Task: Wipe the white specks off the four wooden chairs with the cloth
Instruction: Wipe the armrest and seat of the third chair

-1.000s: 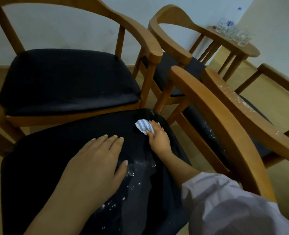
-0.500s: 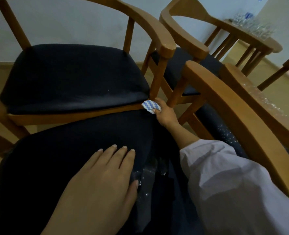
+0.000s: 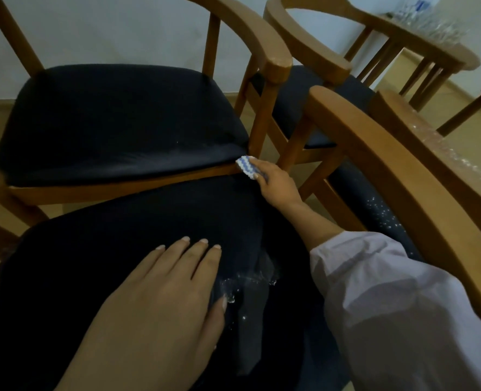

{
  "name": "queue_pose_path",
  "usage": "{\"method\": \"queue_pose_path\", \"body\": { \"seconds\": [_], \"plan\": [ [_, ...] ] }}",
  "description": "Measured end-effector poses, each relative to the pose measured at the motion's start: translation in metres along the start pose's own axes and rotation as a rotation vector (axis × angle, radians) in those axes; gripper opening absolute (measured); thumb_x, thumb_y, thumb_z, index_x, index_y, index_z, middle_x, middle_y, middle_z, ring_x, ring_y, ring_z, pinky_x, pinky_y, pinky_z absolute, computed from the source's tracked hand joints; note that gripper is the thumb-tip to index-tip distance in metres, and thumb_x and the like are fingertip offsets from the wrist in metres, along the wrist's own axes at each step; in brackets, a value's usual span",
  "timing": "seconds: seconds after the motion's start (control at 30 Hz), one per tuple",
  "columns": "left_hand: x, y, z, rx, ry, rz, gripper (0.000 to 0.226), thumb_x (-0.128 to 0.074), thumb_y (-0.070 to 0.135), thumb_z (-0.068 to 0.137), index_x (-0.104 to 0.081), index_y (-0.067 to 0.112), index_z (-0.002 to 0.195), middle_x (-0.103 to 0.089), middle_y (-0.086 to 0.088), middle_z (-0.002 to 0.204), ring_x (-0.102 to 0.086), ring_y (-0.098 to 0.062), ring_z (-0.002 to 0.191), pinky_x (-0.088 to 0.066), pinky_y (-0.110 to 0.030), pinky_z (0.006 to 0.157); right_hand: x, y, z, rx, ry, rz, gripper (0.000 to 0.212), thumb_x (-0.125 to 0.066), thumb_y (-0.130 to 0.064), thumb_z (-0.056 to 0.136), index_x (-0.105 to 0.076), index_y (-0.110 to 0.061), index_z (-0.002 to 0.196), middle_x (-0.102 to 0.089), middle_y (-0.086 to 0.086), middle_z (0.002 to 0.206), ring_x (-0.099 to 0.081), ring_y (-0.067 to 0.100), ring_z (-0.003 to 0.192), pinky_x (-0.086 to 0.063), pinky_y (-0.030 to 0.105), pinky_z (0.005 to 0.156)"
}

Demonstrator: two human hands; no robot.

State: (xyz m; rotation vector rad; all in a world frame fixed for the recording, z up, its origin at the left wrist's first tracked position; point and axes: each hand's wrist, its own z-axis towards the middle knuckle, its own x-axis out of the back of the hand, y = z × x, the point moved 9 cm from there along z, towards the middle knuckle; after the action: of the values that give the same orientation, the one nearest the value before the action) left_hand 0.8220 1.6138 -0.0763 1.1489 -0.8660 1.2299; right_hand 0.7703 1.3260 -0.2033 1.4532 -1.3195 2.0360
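Right hand (image 3: 278, 190) pinches small blue-white zigzag cloth (image 3: 246, 166) at dark seat cushion (image 3: 121, 249) edge; left hand (image 3: 160, 300) lies flat, uncurled. White specks (image 3: 233, 299) by thumb may get missed, cloth well apart.

Left hand (image 3: 163, 300) flat, fingers straight; right hand (image 3: 277, 185) outstretched, pinching cloth (image 3: 246, 166)

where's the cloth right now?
Head view, centre: the cloth is gripped in the right hand at the front corner of the far left chair, beside its front leg, just beyond the near seat where the left hand rests flat.
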Motion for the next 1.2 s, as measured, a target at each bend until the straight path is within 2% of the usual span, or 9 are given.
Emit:
{"method": "queue_pose_path", "body": {
  "seconds": [0.2, 0.63, 0.7, 0.77, 0.83, 0.87, 0.93, 1.0, 1.2],
  "plan": [
    [-0.011, -0.01, -0.006, 0.03, -0.155, -0.018, 0.056, -0.039, 0.038, 0.077, -0.067, 0.005, 0.112, -0.067, -0.011, 0.114, -0.065, -0.03, 0.105, -0.051, -0.048, 0.086, 0.006, 0.006, -0.013, -0.099, -0.044, -0.006, 0.044, -0.045, -0.02, 0.101, -0.041, -0.024, 0.145, -0.04, 0.005, 0.149, -0.039, 0.024, 0.134, -0.032, 0.033, 0.106],
    [0.018, -0.004, -0.007, 0.016, -0.235, -0.026, 0.056, -0.037, 0.045, 0.076, -0.071, 0.012, 0.106, -0.071, -0.002, 0.103, -0.069, -0.018, 0.095, -0.052, -0.033, 0.079, 0.027, 0.007, -0.13, -0.271, 0.03, 0.062, 0.048, -0.046, -0.014, 0.1, -0.037, -0.027, 0.146, -0.025, 0.002, 0.158, -0.02, 0.021, 0.146, -0.02, 0.027, 0.113],
    [0.02, -0.001, -0.009, -0.007, -0.26, -0.018, 0.052, -0.044, 0.046, 0.076, -0.072, 0.012, 0.104, -0.072, -0.002, 0.101, -0.07, -0.018, 0.092, -0.053, -0.033, 0.076, 0.028, 0.003, -0.153, -0.278, 0.014, 0.043, 0.05, -0.045, -0.014, 0.101, -0.033, -0.028, 0.148, -0.022, -0.001, 0.159, -0.016, 0.02, 0.146, -0.02, 0.029, 0.113],
    [0.024, 0.0, -0.011, -0.014, -0.246, -0.009, 0.046, -0.062, 0.045, 0.072, -0.072, 0.012, 0.103, -0.072, -0.001, 0.1, -0.07, -0.017, 0.091, -0.054, -0.032, 0.075, 0.028, 0.002, -0.173, -0.295, -0.001, -0.004, 0.053, -0.044, -0.012, 0.101, -0.029, -0.029, 0.149, -0.019, -0.003, 0.159, -0.019, 0.02, 0.146, -0.024, 0.031, 0.113],
    [0.034, 0.0, -0.011, 0.012, -0.192, -0.035, 0.048, -0.07, 0.044, 0.071, -0.071, 0.013, 0.107, -0.071, 0.0, 0.105, -0.068, -0.016, 0.097, -0.051, -0.03, 0.081, 0.028, 0.004, -0.19, -0.328, -0.013, -0.03, 0.056, -0.042, -0.009, 0.1, -0.027, -0.031, 0.15, -0.017, -0.006, 0.16, -0.018, 0.019, 0.146, -0.026, 0.031, 0.112],
    [0.037, 0.001, -0.011, 0.037, -0.205, -0.059, 0.051, -0.069, 0.044, 0.077, -0.066, 0.014, 0.118, -0.067, 0.0, 0.116, -0.063, -0.016, 0.109, -0.045, -0.029, 0.09, 0.028, 0.006, -0.197, -0.351, -0.014, -0.026, 0.057, -0.041, -0.009, 0.1, -0.026, -0.031, 0.15, -0.017, -0.007, 0.16, -0.018, 0.018, 0.146, -0.026, 0.031, 0.112],
    [0.038, 0.005, -0.011, 0.032, -0.23, -0.112, 0.06, -0.047, 0.047, 0.093, -0.034, 0.019, 0.145, -0.038, 0.005, 0.148, -0.033, -0.012, 0.137, -0.02, -0.024, 0.108, 0.028, 0.007, -0.21, -0.386, -0.008, -0.022, 0.056, -0.04, -0.01, 0.1, -0.026, -0.033, 0.15, -0.018, -0.008, 0.159, -0.019, 0.018, 0.146, -0.028, 0.031, 0.111],
    [0.041, 0.008, -0.01, 0.013, -0.189, -0.143, 0.061, -0.029, 0.048, 0.098, -0.01, 0.023, 0.151, -0.015, 0.009, 0.157, -0.011, -0.008, 0.144, -0.006, -0.021, 0.112, 0.028, 0.006, -0.216, -0.393, -0.003, -0.033, 0.056, -0.04, -0.011, 0.101, -0.025, -0.033, 0.15, -0.018, -0.007, 0.16, -0.018, 0.018, 0.146, -0.029, 0.032, 0.111],
    [0.034, 0.007, -0.009, 0.02, -0.227, -0.135, 0.061, -0.028, 0.047, 0.098, -0.009, 0.023, 0.151, -0.014, 0.008, 0.157, -0.008, -0.008, 0.144, 0.001, -0.021, 0.11, 0.029, 0.009, -0.209, -0.446, 0.033, -0.029, 0.055, -0.039, -0.008, 0.101, -0.026, -0.029, 0.15, -0.024, -0.002, 0.158, -0.018, 0.022, 0.146, -0.028, 0.035, 0.112]
  ]
}}
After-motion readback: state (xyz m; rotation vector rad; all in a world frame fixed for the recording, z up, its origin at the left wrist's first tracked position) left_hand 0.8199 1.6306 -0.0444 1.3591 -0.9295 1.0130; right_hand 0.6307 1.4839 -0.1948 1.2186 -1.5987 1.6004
